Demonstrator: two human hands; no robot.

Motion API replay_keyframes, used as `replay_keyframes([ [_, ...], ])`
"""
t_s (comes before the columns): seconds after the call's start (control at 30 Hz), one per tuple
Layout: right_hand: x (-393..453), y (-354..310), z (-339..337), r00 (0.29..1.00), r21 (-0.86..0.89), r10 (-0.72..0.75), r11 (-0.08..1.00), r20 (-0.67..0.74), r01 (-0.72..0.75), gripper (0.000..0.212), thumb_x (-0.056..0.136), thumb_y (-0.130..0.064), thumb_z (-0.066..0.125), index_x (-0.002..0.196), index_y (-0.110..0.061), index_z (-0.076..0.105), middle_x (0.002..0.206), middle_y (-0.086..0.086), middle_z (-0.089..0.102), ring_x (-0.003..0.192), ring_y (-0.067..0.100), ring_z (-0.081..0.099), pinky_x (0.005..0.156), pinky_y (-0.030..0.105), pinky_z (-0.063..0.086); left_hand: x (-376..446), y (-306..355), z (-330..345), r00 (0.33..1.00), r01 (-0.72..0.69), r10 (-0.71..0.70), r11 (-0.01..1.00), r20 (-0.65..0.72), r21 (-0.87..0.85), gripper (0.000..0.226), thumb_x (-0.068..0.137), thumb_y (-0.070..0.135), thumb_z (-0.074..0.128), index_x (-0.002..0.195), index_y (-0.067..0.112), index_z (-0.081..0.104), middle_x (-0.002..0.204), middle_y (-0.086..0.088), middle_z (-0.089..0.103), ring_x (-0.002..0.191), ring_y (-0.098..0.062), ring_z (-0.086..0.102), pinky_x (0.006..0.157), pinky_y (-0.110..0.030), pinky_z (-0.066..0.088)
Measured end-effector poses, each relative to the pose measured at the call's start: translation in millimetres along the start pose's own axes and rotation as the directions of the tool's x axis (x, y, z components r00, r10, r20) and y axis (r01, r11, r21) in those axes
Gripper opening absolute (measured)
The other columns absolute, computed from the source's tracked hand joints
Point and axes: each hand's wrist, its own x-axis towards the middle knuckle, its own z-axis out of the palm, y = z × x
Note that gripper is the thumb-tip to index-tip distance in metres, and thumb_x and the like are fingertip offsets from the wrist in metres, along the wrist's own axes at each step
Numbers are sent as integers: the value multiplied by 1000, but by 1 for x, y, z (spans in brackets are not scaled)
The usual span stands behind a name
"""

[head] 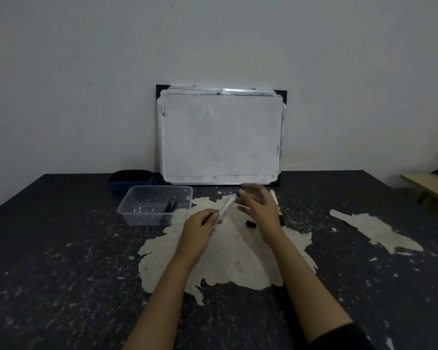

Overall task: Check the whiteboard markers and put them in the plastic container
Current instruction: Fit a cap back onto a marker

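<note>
Ink could smear the right hand (257,205), spread wide and empty at the bare-looking tip. Left hand (200,223) held the marker (226,205) over the middle of the table (61,248), beside the box (147,221); the loose cap (250,224) could roll away.

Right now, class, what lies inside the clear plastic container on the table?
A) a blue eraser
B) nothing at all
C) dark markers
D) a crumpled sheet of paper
C: dark markers lie in the right part of the clear plastic container, while the left hand holds a white marker outside it.
</note>
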Motion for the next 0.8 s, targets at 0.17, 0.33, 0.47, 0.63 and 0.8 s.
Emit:
replay_keyframes([
  [0.17, -3, 3, 2, 997, -128, -39, 991, 68, 47, 23, 97, -22, 61, 110, -5, 71, 101, 11, 76, 92, 18, 74, 77, 26, 60, 2, 0, 0, 999, 40, -42, 996, -25, -81, 25, 100, 19, 49, 111, 10, 70, 79, 3, 64, 63, -8, 51, 49, -7, 40],
  [0.33, -4, 3, -11, 997, -377, -82, 923, -2, 75, 24, 97, -31, 60, 102, -12, 73, 93, 2, 74, 82, 16, 70, 67, 23, 56, 1, -1, -1, 997, 60, -63, 995, -35, -84, 25, 99, 20, 50, 110, 11, 71, 78, 4, 64, 62, -8, 50, 47, -7, 39],
  [0.47, -3, 2, -33, 997, -607, 55, 794, 59, -7, 14, 86, -21, 75, 96, -11, 76, 85, -5, 70, 74, 6, 64, 64, 15, 48, 2, -2, -2, 996, 69, -72, 996, -46, -59, 25, 99, 21, 50, 108, 12, 71, 83, 1, 66, 64, -8, 50, 51, -10, 40],
  [0.63, -5, 0, -44, 969, -758, 173, 652, 173, 19, 17, 83, -10, 72, 99, -15, 77, 85, -15, 65, 78, 0, 59, 66, 13, 46, 0, -5, -3, 996, 72, -73, 997, -53, -14, 24, 99, 23, 49, 104, 13, 71, 80, 2, 64, 63, -11, 48, 57, -22, 38],
  [0.8, -2, 3, -37, 997, -453, 38, 892, 66, -4, 20, 87, -5, 71, 106, -3, 68, 92, 12, 70, 82, 23, 71, 74, 29, 60, -1, -5, -4, 997, 65, -62, 996, -41, 59, 27, 100, 23, 47, 111, 13, 69, 88, 0, 66, 70, -13, 53, 61, -24, 40],
])
